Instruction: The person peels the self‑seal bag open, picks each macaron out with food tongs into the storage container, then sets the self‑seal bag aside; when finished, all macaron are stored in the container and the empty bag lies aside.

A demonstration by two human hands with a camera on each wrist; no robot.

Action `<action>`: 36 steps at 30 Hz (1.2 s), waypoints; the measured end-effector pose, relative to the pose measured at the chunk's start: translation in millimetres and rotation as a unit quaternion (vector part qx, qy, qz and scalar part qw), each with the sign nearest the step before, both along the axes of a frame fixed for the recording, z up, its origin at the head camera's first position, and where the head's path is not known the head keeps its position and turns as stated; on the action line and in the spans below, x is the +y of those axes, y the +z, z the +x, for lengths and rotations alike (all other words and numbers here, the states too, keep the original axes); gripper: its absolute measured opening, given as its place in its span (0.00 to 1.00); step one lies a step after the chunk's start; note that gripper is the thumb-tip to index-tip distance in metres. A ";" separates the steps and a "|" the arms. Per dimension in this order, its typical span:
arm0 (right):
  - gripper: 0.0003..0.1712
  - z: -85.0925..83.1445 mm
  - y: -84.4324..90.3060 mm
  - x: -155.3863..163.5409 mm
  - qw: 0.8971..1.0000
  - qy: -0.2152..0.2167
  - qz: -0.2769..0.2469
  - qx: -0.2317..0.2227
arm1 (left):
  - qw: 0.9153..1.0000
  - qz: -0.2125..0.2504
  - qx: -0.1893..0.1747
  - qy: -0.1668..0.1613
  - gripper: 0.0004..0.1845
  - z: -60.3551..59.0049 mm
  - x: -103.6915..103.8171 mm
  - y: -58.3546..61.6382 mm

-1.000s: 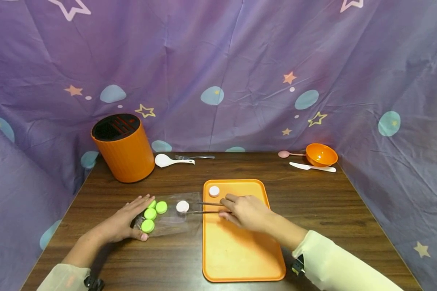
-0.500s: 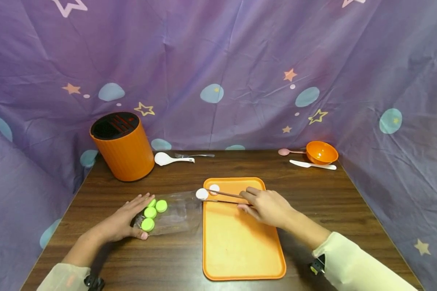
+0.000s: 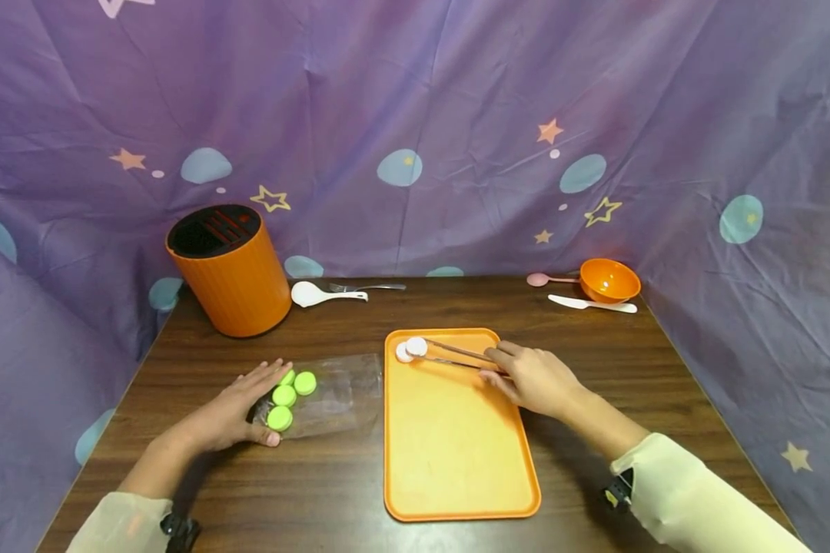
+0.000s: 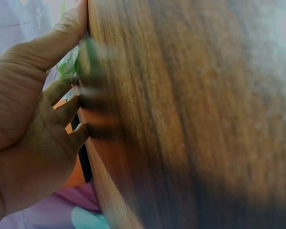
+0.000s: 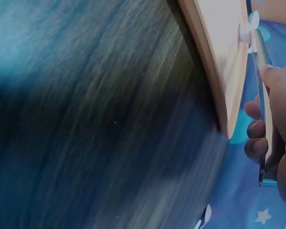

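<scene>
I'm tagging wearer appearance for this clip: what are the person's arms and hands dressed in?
Both hands are bare: the left hand and the right hand show no gloves or rings. Each forearm ends in a pale cream long sleeve, with a small dark strapped device at each wrist.

Left hand (image 3: 238,407) flat, fingers relaxed; right hand (image 3: 536,378) extended forward, fingers pinching.

Staged tabletop booth: wood table (image 3: 332,484) w/ starry purple cloth backdrop (image 3: 456,115) on all sides.
</scene>
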State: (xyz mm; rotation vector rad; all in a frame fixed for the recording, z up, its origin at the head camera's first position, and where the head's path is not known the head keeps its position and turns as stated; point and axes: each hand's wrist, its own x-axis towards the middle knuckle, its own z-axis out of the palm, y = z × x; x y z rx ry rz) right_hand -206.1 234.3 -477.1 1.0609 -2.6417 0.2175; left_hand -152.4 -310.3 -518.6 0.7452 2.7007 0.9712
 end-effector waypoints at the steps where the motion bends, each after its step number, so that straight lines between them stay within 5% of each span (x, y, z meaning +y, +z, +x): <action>1: 0.18 -0.6 -0.6 1.8 1.000 -0.001 -0.001 0.002 | 1.000 -0.006 0.002 0.000 0.63 -0.2 0.7 1.9; 10: 0.16 -2.4 -6.8 14.6 1.000 0.003 -0.007 0.010 | 1.000 -0.021 -0.016 0.007 0.63 5.6 10.0 23.5; 20: 0.12 0.6 -16.0 17.1 1.000 -0.002 -0.002 -0.020 | 1.000 -0.004 0.004 0.000 0.63 -4.6 -6.5 -13.6; 30: 0.15 0.4 -14.6 16.9 1.000 -0.014 0.007 -0.026 | 1.000 -0.013 -0.002 0.007 0.65 -8.5 -9.8 -20.6; 36: 0.16 0.4 -11.1 17.7 1.000 -0.013 0.001 -0.016 | 1.000 -0.007 0.007 0.003 0.64 -5.9 -7.4 -14.9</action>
